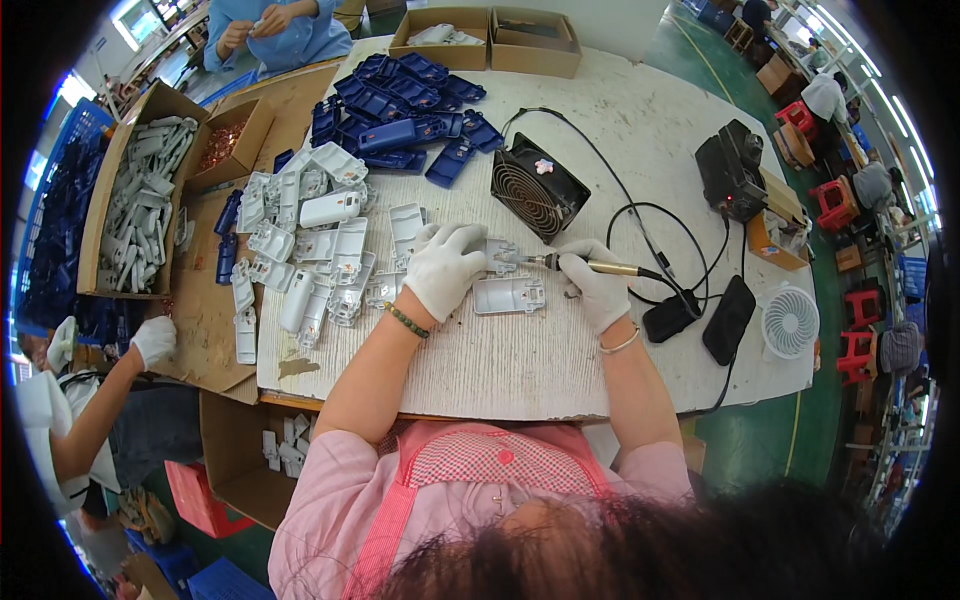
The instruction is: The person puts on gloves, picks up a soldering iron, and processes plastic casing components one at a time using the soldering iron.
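My left hand [443,268], in a white glove, is closed on the edge of a small pale plastic casing [499,254] flat on the table. My right hand [597,286], gloved too, grips a soldering iron [612,268] with a gold-coloured handle. Its tip points left and reaches the right end of that casing; whether it touches cannot be made out. Just below lies another open white casing [508,296] with small metal parts at its right end. A pile of white casings [318,240] spreads left of my left hand.
Blue casings [400,105] are heaped at the back. A black fan [540,187] stands beyond my hands. Right of them are a black power unit [732,170], looping cables, a black phone-like slab [729,320] and a white fan [790,321]. Cardboard boxes [110,200] and a co-worker's gloved hand [154,341] are left.
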